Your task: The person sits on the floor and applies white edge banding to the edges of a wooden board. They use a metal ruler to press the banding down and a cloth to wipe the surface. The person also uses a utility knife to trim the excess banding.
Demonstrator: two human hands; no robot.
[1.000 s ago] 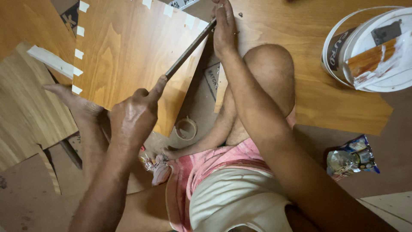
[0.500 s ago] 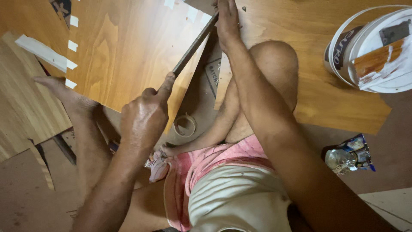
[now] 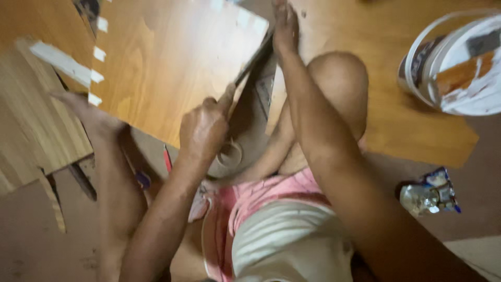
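Left hand (image 3: 206, 130) has its fingers closed around the near end of a thin dark blade (image 3: 253, 60) lying along the wood sheet's (image 3: 167, 68) edge on the floor, right hand (image 3: 285, 26) pressing flat on the far end, looks stiff, light, probably sharp-edged, so the ends are the safe grab.

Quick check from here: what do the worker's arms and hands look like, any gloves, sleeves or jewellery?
Both arms are bare along all that shows, with no sleeves in view. The left hand and right hand wear no gloves, and no rings, watch or bands can be seen, though the picture is blurred. No cables or markings show.
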